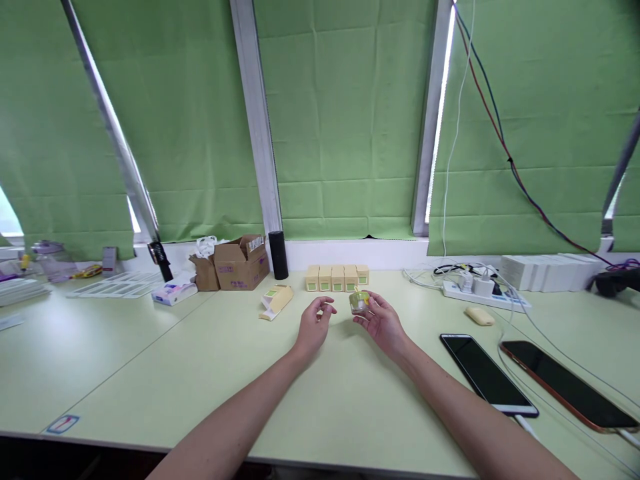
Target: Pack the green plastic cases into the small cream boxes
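In my right hand point(384, 323) is a small clear jar point(359, 303) with yellowish-green colouring, gripped between thumb and fingers just above the table. My left hand point(316, 323) is a short way to its left, fingers curved and apart, with nothing visible in it. Beyond both hands stands a row of several small cream boxes point(331, 279) with green-marked fronts. An opened cream carton point(277, 301) lies tilted on the table, left of my left hand.
At the back left are a brown cardboard box point(243, 263), a black cylinder point(278, 255) and a tissue pack point(175, 293). On the right lie two phones point(487, 373) point(570, 383) with cables, an oval cream case point(479, 316), a power strip point(485, 295) and white boxes point(547, 273).
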`<state>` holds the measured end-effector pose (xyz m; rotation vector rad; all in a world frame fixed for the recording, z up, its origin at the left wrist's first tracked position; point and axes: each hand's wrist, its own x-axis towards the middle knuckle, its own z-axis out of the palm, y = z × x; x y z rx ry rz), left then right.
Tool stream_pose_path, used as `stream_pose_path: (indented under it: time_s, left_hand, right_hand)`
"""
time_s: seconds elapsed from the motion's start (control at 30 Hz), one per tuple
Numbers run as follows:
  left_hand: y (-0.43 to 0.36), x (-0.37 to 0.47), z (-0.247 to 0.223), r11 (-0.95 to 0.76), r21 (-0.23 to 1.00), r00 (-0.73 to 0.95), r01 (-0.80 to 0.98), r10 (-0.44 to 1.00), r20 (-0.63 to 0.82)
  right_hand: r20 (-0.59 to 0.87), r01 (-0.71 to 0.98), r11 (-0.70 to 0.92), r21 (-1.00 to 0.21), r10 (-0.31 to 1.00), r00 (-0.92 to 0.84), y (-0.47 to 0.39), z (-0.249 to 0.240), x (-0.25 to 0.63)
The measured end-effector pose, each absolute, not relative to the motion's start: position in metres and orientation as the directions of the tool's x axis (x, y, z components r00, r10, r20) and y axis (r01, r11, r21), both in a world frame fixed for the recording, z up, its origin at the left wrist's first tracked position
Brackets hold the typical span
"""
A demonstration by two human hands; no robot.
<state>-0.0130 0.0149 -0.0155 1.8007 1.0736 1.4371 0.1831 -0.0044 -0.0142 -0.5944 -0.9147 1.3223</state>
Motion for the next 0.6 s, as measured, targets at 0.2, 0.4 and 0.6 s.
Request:
stream_pose_path:
  time_s: [0.2, 0.4, 0.6]
  left_hand:
    - [0.023, -0.019, -0.015, -0.488, 0.803, 0.007, 0.342, 0.856, 0.518]
    - [0.043, -0.038, -0.008, -0.405, 0.740, -0.118, 0.537, 0.832, 0.542]
    - [0.063, -0.060, 0.011, -0.177, 0.624, -0.240, 0.761, 0.816, 0.525]
  right_hand:
    - [0.295, -0.331, 0.331, -0.884, 0.943, 0.156, -0.005, -0.015, 0.180]
    - [0.375, -0.003, 0.385, -0.923, 0.902, 0.215, 0.002, -0.027, 0.178]
    - [0.412, 0.175, 0.383, -0.907, 0.893, 0.180, 0.008, -0.042, 0.186]
